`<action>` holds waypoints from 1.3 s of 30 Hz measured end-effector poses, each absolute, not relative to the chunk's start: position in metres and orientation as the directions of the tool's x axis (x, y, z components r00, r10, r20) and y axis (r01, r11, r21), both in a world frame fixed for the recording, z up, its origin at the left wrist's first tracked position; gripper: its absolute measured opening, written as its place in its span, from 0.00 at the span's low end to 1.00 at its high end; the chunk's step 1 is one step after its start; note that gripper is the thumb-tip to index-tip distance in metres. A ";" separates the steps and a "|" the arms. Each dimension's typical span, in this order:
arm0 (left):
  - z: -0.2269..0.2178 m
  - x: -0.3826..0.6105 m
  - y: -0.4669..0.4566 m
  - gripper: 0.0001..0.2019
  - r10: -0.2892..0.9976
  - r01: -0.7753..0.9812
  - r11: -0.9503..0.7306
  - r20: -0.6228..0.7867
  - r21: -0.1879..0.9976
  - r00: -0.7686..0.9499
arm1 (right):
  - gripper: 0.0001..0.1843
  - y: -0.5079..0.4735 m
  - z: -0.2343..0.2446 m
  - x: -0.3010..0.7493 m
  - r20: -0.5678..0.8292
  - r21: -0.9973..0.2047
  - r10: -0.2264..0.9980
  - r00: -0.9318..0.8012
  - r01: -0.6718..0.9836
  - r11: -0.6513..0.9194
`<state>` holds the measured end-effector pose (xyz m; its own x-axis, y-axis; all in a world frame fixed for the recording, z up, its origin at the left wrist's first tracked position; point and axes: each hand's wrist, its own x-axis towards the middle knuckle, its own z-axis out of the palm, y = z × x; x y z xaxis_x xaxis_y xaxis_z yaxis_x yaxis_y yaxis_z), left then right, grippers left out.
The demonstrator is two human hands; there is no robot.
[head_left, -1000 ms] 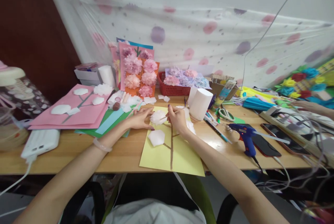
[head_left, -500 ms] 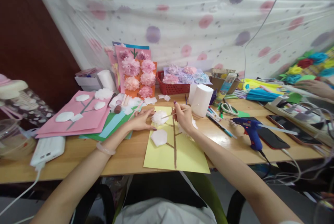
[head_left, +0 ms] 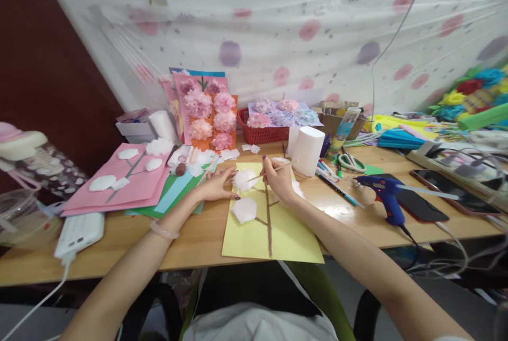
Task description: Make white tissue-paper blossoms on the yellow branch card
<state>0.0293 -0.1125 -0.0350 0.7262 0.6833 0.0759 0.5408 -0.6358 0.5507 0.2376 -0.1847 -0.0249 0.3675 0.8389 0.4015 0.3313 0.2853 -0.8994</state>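
Note:
On the table lies a yellow paper sheet (head_left: 293, 235) with a brown branching stem drawn on it. A fluffy white tissue flower (head_left: 243, 180) sits at its upper left, above a flat white paper piece (head_left: 244, 210). My left hand (head_left: 214, 186) rests at the sheet's left edge, thumb and fingers apart around the flower's left side. In my right hand (head_left: 279, 179), closed like a pen grip, is a thin wooden stick (head_left: 257, 177), its tip at the flower. More white tissue (head_left: 297, 188) shows partly behind my right hand.
A white paper roll (head_left: 307, 151) stands behind my right hand. To the right lie pens (head_left: 337, 189), scissors (head_left: 351, 163), a blue glue gun (head_left: 384, 198) and phones (head_left: 456, 193). Pink sheets (head_left: 146, 187) with white pieces lie left. A red basket (head_left: 264, 134) stands behind.
My hands, the stick and the flower keep nearly the same places; the view has shifted slightly. At the far right, another person's hand has left view and a green strip now shows there.

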 end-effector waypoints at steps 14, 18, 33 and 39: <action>0.002 -0.001 -0.076 0.16 0.788 0.466 -0.553 0.251 0.691 0.562 | 0.26 -0.177 -0.028 0.245 0.238 -0.971 0.858 0.455 0.103 0.215; 0.007 -0.017 -0.047 0.13 0.856 0.667 -0.514 0.363 0.539 0.367 | 0.26 -0.174 -0.032 0.247 0.197 -0.979 0.864 0.464 0.041 0.201; -0.006 -0.003 -0.037 0.26 0.892 0.636 -0.437 0.397 0.636 0.217 | 0.27 -0.174 -0.034 0.247 0.177 -0.984 0.875 0.451 0.063 0.166; 0.016 0.004 -0.072 0.26 0.950 0.400 -0.240 0.129 0.885 0.285 | 0.26 -0.176 -0.031 0.247 0.200 -0.976 0.845 0.496 0.023 0.217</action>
